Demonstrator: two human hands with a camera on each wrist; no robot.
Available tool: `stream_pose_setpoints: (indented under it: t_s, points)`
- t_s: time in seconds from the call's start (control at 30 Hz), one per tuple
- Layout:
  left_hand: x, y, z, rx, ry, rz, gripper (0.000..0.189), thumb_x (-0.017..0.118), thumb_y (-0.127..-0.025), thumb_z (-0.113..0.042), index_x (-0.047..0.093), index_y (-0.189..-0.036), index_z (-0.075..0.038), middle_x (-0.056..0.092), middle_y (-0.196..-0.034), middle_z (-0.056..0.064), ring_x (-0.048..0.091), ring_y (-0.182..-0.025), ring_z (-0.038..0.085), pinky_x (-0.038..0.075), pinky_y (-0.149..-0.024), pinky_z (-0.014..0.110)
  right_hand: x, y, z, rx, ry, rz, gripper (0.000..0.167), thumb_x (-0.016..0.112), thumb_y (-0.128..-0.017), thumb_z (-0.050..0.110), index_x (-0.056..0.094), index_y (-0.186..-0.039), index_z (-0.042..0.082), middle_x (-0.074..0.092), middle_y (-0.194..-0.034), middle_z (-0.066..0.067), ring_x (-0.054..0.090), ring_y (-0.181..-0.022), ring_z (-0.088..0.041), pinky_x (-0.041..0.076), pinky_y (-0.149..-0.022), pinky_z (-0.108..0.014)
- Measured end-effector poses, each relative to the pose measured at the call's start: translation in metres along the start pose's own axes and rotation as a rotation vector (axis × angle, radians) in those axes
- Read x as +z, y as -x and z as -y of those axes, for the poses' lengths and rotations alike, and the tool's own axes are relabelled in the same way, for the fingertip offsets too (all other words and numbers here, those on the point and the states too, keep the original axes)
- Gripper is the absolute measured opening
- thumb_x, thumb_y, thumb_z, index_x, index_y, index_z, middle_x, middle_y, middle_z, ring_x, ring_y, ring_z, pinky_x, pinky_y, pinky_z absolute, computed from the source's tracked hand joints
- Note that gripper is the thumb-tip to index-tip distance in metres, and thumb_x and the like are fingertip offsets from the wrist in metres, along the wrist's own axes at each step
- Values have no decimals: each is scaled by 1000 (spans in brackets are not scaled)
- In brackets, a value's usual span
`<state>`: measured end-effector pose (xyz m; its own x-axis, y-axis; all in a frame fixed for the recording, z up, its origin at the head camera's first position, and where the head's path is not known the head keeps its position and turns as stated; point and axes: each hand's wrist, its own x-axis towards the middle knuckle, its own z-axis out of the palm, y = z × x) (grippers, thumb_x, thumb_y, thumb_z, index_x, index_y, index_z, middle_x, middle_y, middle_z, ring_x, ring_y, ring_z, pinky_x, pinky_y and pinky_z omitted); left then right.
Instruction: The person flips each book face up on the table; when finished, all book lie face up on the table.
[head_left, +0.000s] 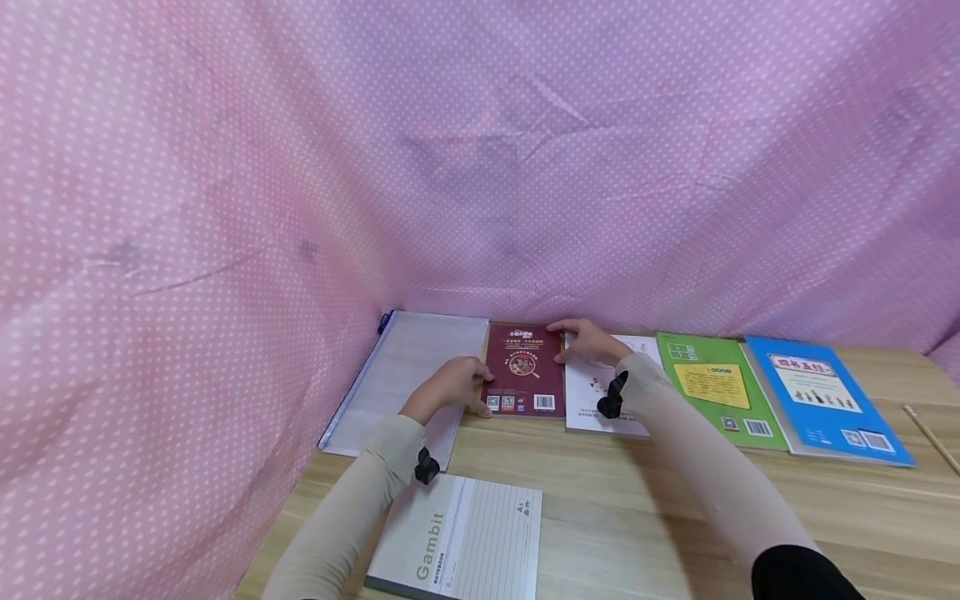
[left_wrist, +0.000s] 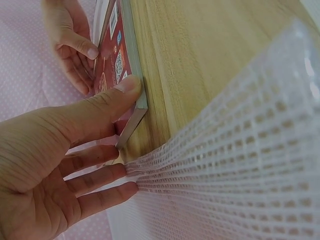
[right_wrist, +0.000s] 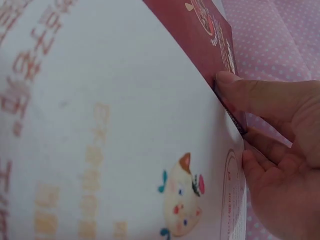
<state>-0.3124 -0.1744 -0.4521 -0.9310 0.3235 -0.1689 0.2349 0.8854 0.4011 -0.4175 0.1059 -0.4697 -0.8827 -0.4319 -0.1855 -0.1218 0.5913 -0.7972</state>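
A dark red book (head_left: 522, 375) lies at the back of the table, held between both hands at its edges. My left hand (head_left: 453, 385) grips its near left corner, the thumb (left_wrist: 125, 87) on the cover and the index finger at the side. In the left wrist view, the other fingers of that hand touch the mesh folder (left_wrist: 235, 145). At the far right corner of the red book, my right hand (head_left: 591, 342) holds on, its thumb (right_wrist: 230, 80) at the right edge and its fingers behind the far edge. A white book (right_wrist: 140, 115) lies under the right wrist.
The mesh zip folder (head_left: 420, 350) lies left of the red book. To the right follow a green book (head_left: 693, 354) and a blue book (head_left: 787, 358), then a pencil-like stick (head_left: 930, 437). A Gambit notebook (head_left: 487, 533) lies in front. Pink dotted cloth (head_left: 480, 208) hangs behind.
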Motion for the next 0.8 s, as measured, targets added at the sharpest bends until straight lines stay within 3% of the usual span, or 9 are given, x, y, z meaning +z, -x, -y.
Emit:
stream_pose_setpoints:
  t_s: [0.33,0.63,0.8]
  points:
    - [-4,-2,-1,12,3,-1,65,97,-68,-25,72,-123,-4,68,-130,12,61,-120,26,48,-111,44,-2,4,4,-25,-91,1,71,77,-82,-3,51,-148,6,27,-166,-20,19,-155,-41,17,-127,-53]
    - [-3,2,-4,-20,17,6,61,96,-70,-24,72,-123,-4,68,-131,11,60,-117,23,48,-111,43,2,2,2,-20,-126,-11,69,75,-83,-5,53,-147,7,29,-165,-19,24,-153,-43,21,-126,-53]
    - [-4,2,-5,-17,13,6,62,96,-69,-24,72,-123,-5,67,-130,11,61,-118,23,48,-111,43,0,4,4,-32,-170,-5,67,73,-86,-7,52,-148,6,37,-162,-20,31,-151,-41,30,-123,-52]
